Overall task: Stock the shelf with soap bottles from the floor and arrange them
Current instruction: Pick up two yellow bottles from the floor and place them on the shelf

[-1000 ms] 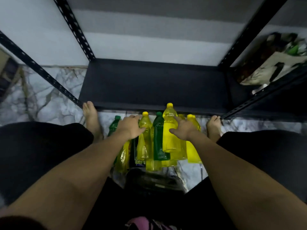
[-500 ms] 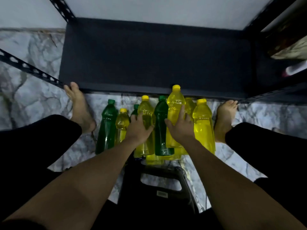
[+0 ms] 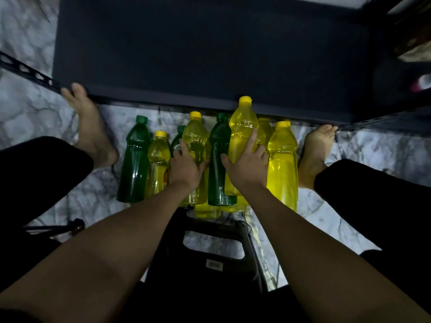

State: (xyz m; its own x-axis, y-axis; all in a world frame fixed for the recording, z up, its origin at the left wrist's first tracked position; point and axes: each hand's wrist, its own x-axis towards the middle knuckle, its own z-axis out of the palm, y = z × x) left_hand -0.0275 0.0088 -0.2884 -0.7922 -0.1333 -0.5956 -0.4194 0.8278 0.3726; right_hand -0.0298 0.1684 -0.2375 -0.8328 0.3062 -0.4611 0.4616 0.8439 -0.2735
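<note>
Several yellow and green soap bottles stand on the marble floor (image 3: 35,113) in front of a dark shelf board (image 3: 210,47). My left hand (image 3: 186,167) grips a yellow bottle (image 3: 195,136) with a yellow cap. My right hand (image 3: 248,167) grips a taller yellow bottle (image 3: 241,127), its forefinger stretched up along the side. Between the two stands a dark green bottle (image 3: 218,145). Another green bottle (image 3: 135,157) and a small yellow one (image 3: 158,159) stand to the left; a large yellow bottle (image 3: 283,164) stands to the right.
My bare feet (image 3: 91,127) (image 3: 313,152) flank the bottles at the shelf's front edge. A black plastic stool (image 3: 210,252) is under me. Perforated black shelf posts (image 3: 28,72) run at left and right. Bags lie on the neighbouring shelf at the top right (image 3: 412,50).
The view has tilted down and closer to the bottles. Both hands have settled around their yellow bottles, and the right one now sits higher than its neighbours.
</note>
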